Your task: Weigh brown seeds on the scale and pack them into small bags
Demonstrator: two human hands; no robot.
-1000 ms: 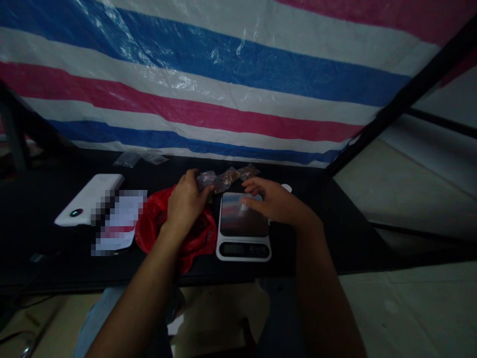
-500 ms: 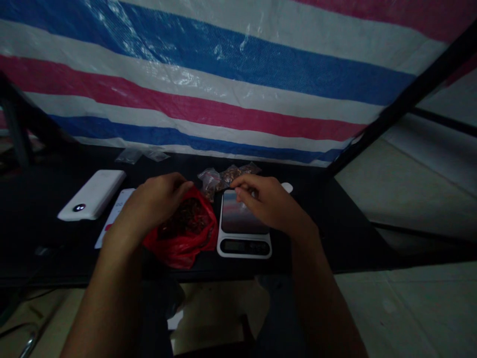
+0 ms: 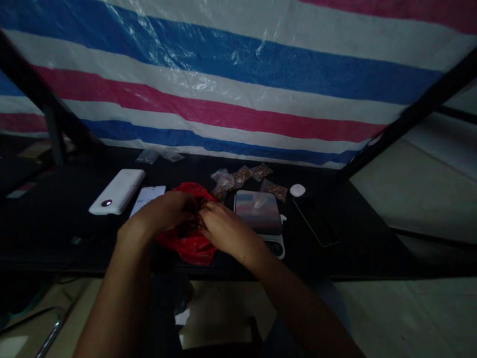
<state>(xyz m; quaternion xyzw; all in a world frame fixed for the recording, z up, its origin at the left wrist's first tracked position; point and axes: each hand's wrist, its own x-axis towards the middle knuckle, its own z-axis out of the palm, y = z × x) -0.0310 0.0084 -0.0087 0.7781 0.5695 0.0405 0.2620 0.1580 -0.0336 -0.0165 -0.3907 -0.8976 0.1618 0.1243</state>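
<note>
An open red plastic bag (image 3: 194, 246) holding dark brown bits lies on the black table (image 3: 59, 223). Both of my hands are in its mouth: my left hand (image 3: 164, 211) comes in from the left, my right hand (image 3: 223, 231) from the right, fingers curled and meeting over the contents. What the fingers hold is hidden. Just right of the bag sits a small digital scale (image 3: 261, 214) with a little clear bag on its plate. Several small filled clear bags (image 3: 242, 176) lie behind the scale.
A white power bank (image 3: 117, 191) and a white card or phone (image 3: 147, 196) lie to the left. A dark phone (image 3: 316, 221) and a small white object (image 3: 297, 190) sit right of the scale. A striped tarp (image 3: 238, 99) hangs behind; empty clear bags (image 3: 158, 156) lie by it.
My right hand left the scale plate and moved left into the red bag. My left hand moved from the small bags behind the scale down into the red bag. The view shifted left.
</note>
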